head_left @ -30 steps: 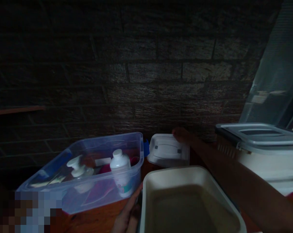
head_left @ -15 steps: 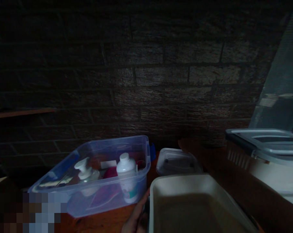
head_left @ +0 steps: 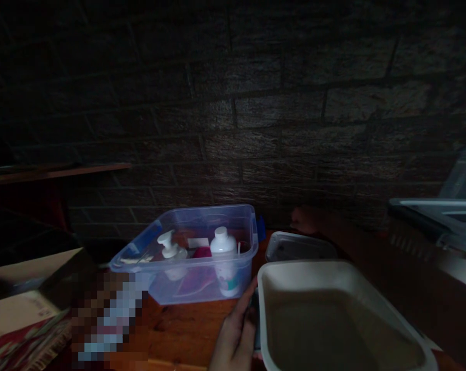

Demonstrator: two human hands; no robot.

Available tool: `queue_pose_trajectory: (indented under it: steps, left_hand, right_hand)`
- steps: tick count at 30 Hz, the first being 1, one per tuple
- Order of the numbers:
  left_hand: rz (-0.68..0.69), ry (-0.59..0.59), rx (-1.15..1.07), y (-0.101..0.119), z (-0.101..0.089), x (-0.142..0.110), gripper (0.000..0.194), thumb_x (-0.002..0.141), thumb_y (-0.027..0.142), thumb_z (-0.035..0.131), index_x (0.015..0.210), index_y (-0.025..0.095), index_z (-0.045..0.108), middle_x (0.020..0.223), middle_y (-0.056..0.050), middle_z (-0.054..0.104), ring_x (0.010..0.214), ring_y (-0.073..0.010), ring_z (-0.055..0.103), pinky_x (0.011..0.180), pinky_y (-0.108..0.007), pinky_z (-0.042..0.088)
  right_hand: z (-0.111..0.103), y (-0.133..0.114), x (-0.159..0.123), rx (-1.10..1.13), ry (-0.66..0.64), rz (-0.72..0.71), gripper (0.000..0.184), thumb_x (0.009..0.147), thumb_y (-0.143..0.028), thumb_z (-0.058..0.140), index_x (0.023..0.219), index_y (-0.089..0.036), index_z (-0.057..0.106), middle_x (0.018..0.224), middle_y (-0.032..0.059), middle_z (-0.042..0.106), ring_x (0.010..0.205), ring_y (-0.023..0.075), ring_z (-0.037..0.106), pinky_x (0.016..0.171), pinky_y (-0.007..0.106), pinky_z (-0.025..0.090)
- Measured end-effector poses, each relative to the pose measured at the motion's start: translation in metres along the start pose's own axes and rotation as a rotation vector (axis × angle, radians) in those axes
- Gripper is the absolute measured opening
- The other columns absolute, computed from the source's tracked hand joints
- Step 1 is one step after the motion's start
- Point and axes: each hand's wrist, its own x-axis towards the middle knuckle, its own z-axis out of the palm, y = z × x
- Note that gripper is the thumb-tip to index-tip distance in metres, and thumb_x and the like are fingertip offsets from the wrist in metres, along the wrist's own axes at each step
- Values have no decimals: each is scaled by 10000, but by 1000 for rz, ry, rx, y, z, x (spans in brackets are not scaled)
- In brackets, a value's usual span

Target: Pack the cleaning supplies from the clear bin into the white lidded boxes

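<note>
At the cream plastic tub's (head_left: 267, 330) left side, my left hand (head_left: 236, 330) is closed, with its fingers close together. A narrow dark strip shows between the fingers and the tub wall; I cannot make out what it is. My right arm stretches past the tub on the right. Close to the brick wall, my right hand (head_left: 307, 219) appears curled beyond a lidded container (head_left: 300, 248). Dim light hides whatever its fingers grip. Left of the tub stands a clear bluish bin (head_left: 167, 296), holding a pump bottle (head_left: 170, 245) and a white capped bottle (head_left: 223, 245).
A dark brick wall (head_left: 240, 129) rises behind the wooden tabletop (head_left: 182, 330). At the right edge is a larger lidded box (head_left: 441, 221). An open cardboard box (head_left: 20, 309) sits lower left, below a wooden shelf (head_left: 63, 172).
The view has turned left and down, so the bin and tub appear further right. More of my left hand shows beside the tub. My right hand now shows more distinctly near the wall.
</note>
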Motion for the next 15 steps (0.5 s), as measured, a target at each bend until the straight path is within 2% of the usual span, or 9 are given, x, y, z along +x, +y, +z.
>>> queue_pose_trajectory:
  steps: [3,6,7,8,11,13,15]
  left_hand:
    - [-30,-23,22,-7,-3,1,481,1013,445,443,1460,293,534,1544,-19,498,1453,-263,415,1220,-410,314]
    - [-39,-74,20,-17,-7,6,496,1027,458,405,1490,299,486,1567,-26,469,1463,-255,397,1220,-419,308]
    - [-34,-77,26,-21,-9,8,504,1026,463,406,1499,299,471,1573,-31,460,1465,-256,392,1222,-424,302]
    - [-28,-67,39,-24,-10,10,512,1025,467,411,1506,300,458,1577,-37,454,1466,-258,390,1223,-430,296]
    - [-3,-20,123,-29,-11,15,516,1023,458,428,1520,320,425,1582,-35,446,1463,-246,394,1219,-422,296]
    - [18,1,207,-24,-11,17,505,1024,432,443,1520,340,416,1549,-28,493,1415,-230,462,1175,-384,366]
    - [53,29,311,-13,-15,15,479,1010,402,486,1484,335,471,1384,-36,650,1230,-218,628,1036,-320,493]
  right_hand:
    - [-13,-15,-35,70,58,-79,292,986,-399,574,994,-154,733,967,101,739,872,234,701,803,370,538]
    - [-8,-25,-100,152,101,-160,388,1002,-499,487,1100,-223,740,1047,81,758,913,241,714,814,345,542]
    - [0,-26,-124,177,133,-175,428,1008,-539,452,1227,-266,699,1181,65,732,1052,263,689,933,392,521]
    - [10,-26,-148,227,204,-188,476,970,-593,489,1282,-286,677,1249,63,711,1129,304,662,986,457,507]
    - [48,-23,-204,239,388,-85,428,888,-597,594,1206,-341,724,1296,71,690,1143,387,652,1002,610,490]
    - [68,-21,-225,325,476,-61,425,848,-561,641,1192,-329,733,1276,86,699,1102,385,676,918,541,575]
    - [80,-22,-234,415,513,-70,378,824,-516,670,1146,-336,750,1200,77,735,1015,364,717,820,463,631]
